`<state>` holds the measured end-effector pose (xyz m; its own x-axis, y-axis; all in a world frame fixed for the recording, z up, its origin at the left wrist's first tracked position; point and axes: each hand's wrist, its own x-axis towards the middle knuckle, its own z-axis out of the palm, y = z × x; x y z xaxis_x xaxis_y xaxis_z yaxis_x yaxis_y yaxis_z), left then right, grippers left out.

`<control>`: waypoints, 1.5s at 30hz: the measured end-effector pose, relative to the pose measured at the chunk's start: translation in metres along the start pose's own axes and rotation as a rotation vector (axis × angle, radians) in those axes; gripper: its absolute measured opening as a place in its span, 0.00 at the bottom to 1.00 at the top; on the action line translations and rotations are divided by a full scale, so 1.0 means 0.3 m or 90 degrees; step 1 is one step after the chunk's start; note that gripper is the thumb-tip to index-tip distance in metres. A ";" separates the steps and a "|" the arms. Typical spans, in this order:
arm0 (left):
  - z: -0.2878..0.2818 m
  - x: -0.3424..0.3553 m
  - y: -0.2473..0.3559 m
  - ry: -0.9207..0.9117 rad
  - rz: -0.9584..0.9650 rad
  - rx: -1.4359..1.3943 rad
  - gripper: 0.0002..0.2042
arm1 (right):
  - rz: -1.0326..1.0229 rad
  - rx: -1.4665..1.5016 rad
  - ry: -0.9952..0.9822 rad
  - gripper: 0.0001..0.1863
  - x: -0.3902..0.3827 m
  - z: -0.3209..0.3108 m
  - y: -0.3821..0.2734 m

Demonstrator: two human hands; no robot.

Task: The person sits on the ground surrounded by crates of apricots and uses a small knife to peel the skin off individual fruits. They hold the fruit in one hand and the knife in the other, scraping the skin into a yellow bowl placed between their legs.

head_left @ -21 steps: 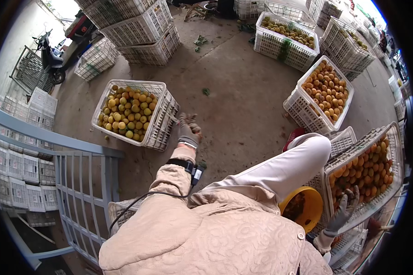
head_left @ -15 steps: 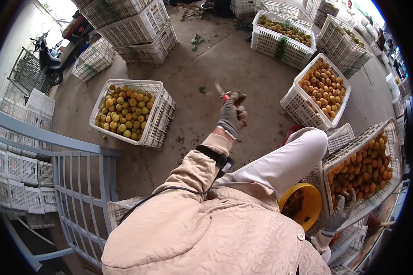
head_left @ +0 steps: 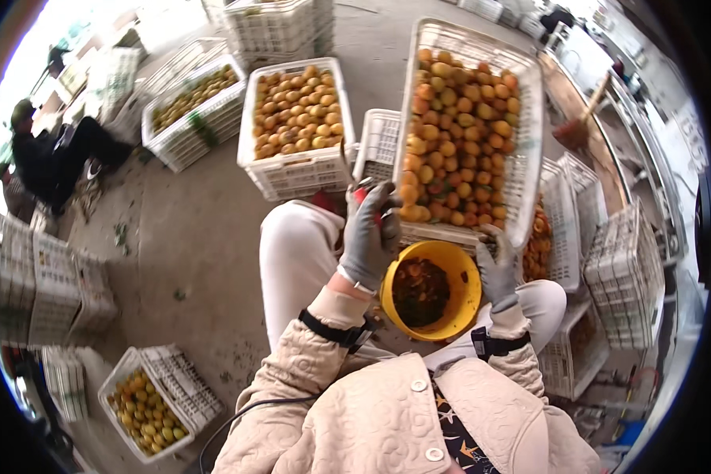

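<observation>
In the head view, the scene is turning rightward: the white crate (head_left: 532,150) of orange-yellow fruit (head_left: 458,142), at the right rim half a second ago, is now filling the upper middle. The left hand (head_left: 369,225), earlier reaching over the floor (head_left: 205,229), is now hovering near this crate's lower left corner; its grip is pressing together around the red handle of a knife (head_left: 361,194), whose blade is pointing away from the body. The right hand (head_left: 498,268) is still staying at the crate's near edge, fingers bending; I cannot tell whether that grip is pinching anything. The fruit is lying just beyond both grips, and a yellow bucket (head_left: 472,288) is standing between the hands.
</observation>
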<state>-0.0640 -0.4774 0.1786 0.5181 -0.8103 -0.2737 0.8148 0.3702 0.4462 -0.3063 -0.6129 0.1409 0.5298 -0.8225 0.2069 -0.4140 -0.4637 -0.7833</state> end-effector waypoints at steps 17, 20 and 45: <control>-0.004 0.017 -0.194 0.029 -0.153 0.144 0.07 | -0.171 -0.494 -0.025 0.37 1.048 0.048 -0.080; -0.011 0.030 -0.197 0.027 -0.148 0.162 0.08 | -0.132 -0.488 -0.085 0.42 1.315 0.151 -0.138; 0.008 0.018 -0.175 -0.007 -0.200 0.164 0.07 | -0.018 -0.381 -0.057 0.28 0.715 -0.022 0.160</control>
<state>-0.1046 -0.5024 0.1555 0.2507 -0.8710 -0.4224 0.8404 -0.0207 0.5416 -0.2173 -0.8135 0.1516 0.5962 -0.7882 0.1525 -0.7294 -0.6111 -0.3073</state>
